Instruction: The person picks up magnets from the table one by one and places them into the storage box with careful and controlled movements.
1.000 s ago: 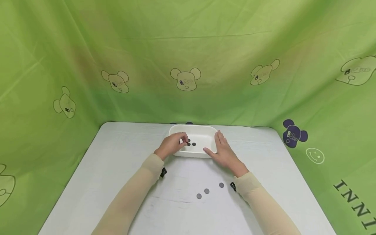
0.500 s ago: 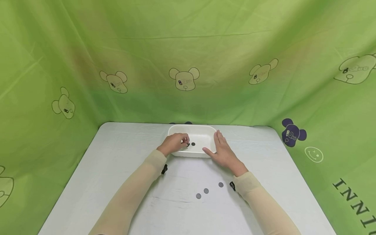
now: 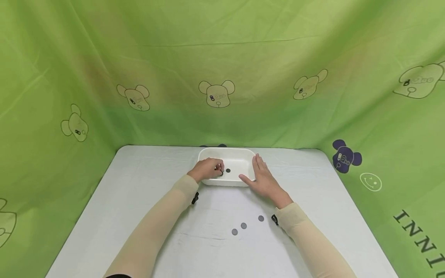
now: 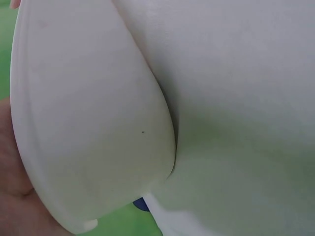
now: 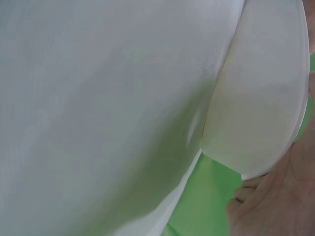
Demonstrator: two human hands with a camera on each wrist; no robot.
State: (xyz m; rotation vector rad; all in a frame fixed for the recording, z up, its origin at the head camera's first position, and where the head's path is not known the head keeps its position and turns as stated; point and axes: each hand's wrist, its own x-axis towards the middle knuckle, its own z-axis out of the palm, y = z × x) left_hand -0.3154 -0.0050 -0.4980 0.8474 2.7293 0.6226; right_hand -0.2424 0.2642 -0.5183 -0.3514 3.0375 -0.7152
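Observation:
A white rectangular tray (image 3: 226, 183) stands at the far middle of the table. My left hand (image 3: 206, 168) reaches over its front left side, thumb and forefinger curled together low inside and pinching a small dark disc (image 3: 221, 173). Another dark disc (image 3: 228, 170) lies on the tray floor just right of the fingertips; the curled fingers partly hide a further dark spot. My right hand (image 3: 266, 183) holds the tray's right front corner, with the thumb over the front rim and the fingers along the right end. Each wrist view shows mainly the tray's outer wall.
Three grey discs lie on the white table (image 3: 194, 247) between the forearms: one disc (image 3: 261, 218) near the right cuff, a second disc (image 3: 243, 226), and a third disc (image 3: 235, 232). A green curtain (image 3: 174, 116) with bear heads hangs close behind and at both sides.
My left hand has moved slightly right and lower inside the tray, now covering dark discs that showed before. The right hand stays on the tray's corner.

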